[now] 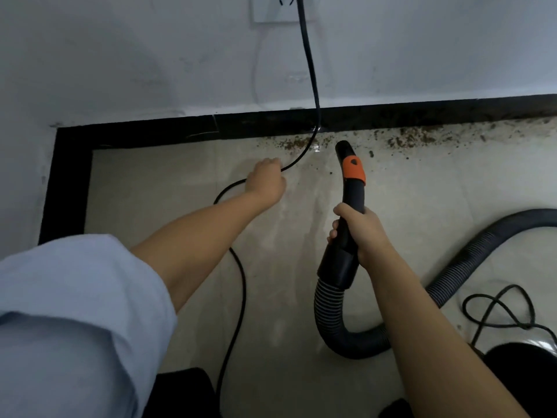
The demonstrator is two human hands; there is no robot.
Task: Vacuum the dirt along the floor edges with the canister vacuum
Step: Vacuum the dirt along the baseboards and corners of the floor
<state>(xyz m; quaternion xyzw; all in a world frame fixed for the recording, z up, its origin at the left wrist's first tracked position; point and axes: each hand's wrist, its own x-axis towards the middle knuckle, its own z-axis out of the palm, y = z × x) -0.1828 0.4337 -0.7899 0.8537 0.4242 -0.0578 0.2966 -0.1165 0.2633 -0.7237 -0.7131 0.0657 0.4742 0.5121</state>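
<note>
The right hand [358, 233] is wrapped around the black hose handle [346, 236] of the canister vacuum, fingers curled round its left side, thumb up near the top of the grip. Above the hand the handle curves up to an orange collar [355, 168] and ends in a short black nozzle [345, 149] whose tip sits just short of the black baseboard [180, 131]. The left hand [266, 182] reaches forward and is closed on the black power cord [238, 285], which passes through its curled fingers. From that hand the cord rises across the floor edge and up the white wall to a plug in the wall socket [271, 10]; the other way it runs back over the floor between the two arms. Brown crumbly dirt [416, 140] lies scattered along the foot of the baseboard, some just left of the nozzle by the cord, most of it to the right. The ribbed grey hose [340, 327] loops down from the handle, under the right forearm, and off to the right edge. A thin tangle of black cord [500, 309] lies on the pale floor tiles [180, 182] at lower right. A light blue sleeve [75, 312] fills the lower left. No brand, label or writing can be read on any part.
</note>
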